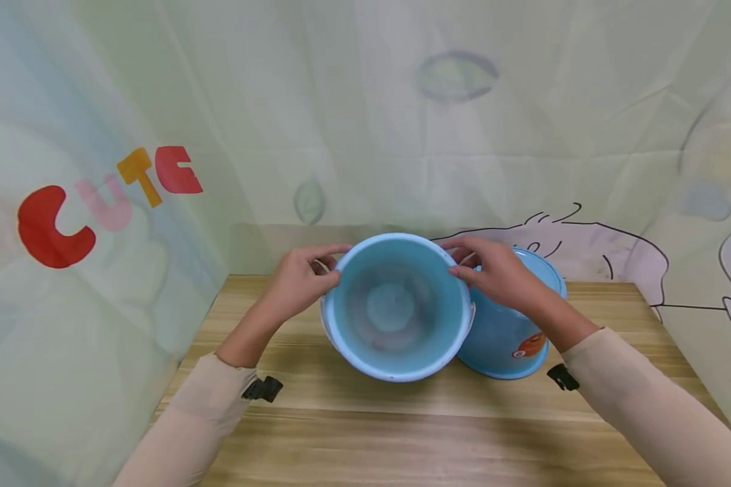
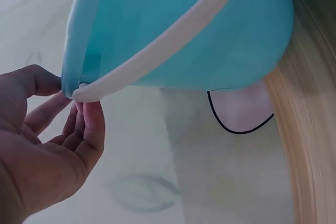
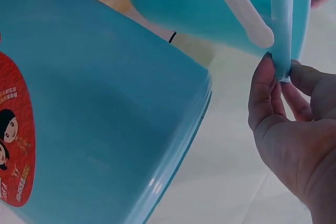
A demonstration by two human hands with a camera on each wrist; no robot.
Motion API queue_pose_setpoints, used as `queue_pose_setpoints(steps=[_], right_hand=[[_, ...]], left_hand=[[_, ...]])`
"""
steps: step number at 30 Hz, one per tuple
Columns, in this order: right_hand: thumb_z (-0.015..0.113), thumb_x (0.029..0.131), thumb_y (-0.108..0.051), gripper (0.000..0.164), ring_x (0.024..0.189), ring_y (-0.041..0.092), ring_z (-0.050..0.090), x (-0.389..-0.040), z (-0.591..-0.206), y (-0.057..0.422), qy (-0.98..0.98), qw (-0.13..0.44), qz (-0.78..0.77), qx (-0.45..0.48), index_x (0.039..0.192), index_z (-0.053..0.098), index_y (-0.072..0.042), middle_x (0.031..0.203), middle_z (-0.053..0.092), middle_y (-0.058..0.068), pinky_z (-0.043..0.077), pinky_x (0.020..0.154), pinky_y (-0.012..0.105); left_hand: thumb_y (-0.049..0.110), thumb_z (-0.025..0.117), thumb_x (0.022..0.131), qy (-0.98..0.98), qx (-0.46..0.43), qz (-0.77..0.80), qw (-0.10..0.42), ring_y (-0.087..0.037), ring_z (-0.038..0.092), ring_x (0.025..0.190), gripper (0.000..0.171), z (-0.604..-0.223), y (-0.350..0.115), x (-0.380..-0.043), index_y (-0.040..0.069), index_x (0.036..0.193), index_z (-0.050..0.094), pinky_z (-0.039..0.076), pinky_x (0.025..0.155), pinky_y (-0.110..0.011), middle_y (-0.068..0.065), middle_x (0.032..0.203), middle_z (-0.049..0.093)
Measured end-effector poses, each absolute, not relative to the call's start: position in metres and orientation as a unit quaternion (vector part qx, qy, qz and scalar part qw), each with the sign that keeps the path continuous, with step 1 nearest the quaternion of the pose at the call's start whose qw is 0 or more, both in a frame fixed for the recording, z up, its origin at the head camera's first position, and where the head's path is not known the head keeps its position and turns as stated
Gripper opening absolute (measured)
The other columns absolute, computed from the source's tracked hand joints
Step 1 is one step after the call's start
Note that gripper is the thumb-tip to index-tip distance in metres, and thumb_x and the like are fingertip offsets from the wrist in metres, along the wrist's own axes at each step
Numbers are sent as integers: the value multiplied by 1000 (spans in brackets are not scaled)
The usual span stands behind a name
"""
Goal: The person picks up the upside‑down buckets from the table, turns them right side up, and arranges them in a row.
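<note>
A light blue bucket (image 1: 396,375) is held between both hands, its mouth tilted toward me so the inside shows in the head view. My left hand (image 1: 295,281) pinches the rim at the left, thumb on one side and fingers on the other. On the opposite side, my right hand (image 1: 496,270) grips the rim between thumb and fingers. A pale carrying handle (image 2: 157,51) hangs along the bucket's outer wall, one end close by the left fingertips. Just right of the bucket, under my right forearm, stands a second blue container (image 1: 493,338) with a red oval label (image 3: 18,135).
Both containers are over a wood-grain table (image 1: 341,439). Behind it hangs a pale printed curtain (image 1: 365,135) with leaf and cartoon drawings; coloured letters (image 1: 55,230) show on its left side. A small black device (image 1: 263,389) sits at the left wrist.
</note>
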State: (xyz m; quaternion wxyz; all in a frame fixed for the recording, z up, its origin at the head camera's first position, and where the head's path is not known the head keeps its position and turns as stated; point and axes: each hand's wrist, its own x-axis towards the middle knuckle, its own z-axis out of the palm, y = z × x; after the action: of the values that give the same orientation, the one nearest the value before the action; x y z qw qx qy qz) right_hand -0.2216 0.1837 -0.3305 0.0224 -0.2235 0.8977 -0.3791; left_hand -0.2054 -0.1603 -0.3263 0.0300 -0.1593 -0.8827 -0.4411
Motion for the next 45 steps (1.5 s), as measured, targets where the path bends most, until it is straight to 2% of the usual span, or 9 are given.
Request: queue_pose_setpoints(steps=[11,20,27,33,39,45], right_hand=[[67,101,-15,39,106,31,71,-229,-333,177,907,50,-368,-199,139,60,-12,121,70,14,64,79,41],[66,100,-13,36,107,34,70,-235,-339,171,916,52,-336,-212,136,64,-9,121,71,17,63,84,47],[64,100,-12,36,105,35,72,-237,-342,164,932,56,-290,-210,135,65,-5,120,72,21,62,86,49],[63,100,-11,35,103,34,72,-241,-343,158,938,55,-272,-207,135,66,-4,119,73,20,62,85,48],[61,99,-8,36,94,30,73,-245,-345,151,945,49,-245,-209,134,67,-1,114,75,20,63,79,43],[60,99,-8,37,87,26,71,-247,-345,147,949,51,-235,-204,135,65,0,110,75,19,62,73,38]], left_hand=[[5,59,94,-886,-139,-442,-12,-24,65,80,41,-331,-155,-214,9,133,69,58,61,-29,-17,94,70],[4,56,95,-889,-127,-434,-64,-17,67,72,43,-341,-158,-223,4,137,65,57,61,-26,-20,96,72],[5,56,95,-885,-106,-444,-97,-18,70,76,44,-348,-160,-229,4,138,65,58,63,-27,-23,104,74],[5,56,95,-884,-95,-447,-101,-16,69,73,44,-352,-162,-234,4,138,65,58,61,-26,-23,106,75],[5,57,95,-880,-91,-456,-98,-12,68,68,44,-357,-164,-238,2,137,66,56,59,-25,-24,108,75],[8,57,96,-887,-82,-445,-92,-13,68,71,43,-357,-164,-242,5,137,67,55,61,-24,-23,110,75]])
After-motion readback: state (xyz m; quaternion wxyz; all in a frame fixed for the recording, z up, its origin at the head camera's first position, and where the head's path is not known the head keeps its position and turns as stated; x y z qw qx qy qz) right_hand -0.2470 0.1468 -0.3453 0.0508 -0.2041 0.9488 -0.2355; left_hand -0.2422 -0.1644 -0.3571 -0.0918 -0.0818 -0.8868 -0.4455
